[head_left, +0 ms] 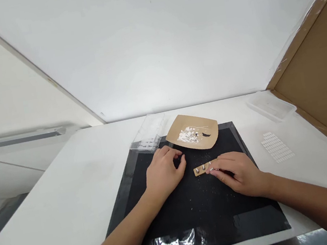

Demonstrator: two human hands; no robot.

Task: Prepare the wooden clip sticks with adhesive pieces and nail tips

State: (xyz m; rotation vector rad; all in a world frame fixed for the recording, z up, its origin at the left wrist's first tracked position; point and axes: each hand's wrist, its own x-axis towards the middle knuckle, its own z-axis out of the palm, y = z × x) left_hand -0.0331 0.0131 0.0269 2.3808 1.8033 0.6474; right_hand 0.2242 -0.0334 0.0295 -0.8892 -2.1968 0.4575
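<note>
A narrow, tan, wood-like strip (200, 170) with a rounded end lies on the black mat (177, 214), just in front of the right hand (241, 172), carrying a short row of shiny, metallic-looking studs (204, 167). The right hand partly covers it, thumb and forefinger pinching a small whitish piece (211, 169) over the strip. The left hand (164, 171) curls loosely beside it, thumb and fingertips close together (whether anything sits between them, I cannot tell). The mat is matte in the middle, dusted with pale specks, and bordered by glossy film. Behind stands a squarish, curved-sided brown plate (174, 131) bearing white bits (188, 135) and a dark sliver (206, 134). A clear plastic case (150, 129) lies to its left; rightward, rows of small white pieces (277, 147) sit near a translucent, round-cornered tub (272, 107) and brown cardboard (321, 66).
</note>
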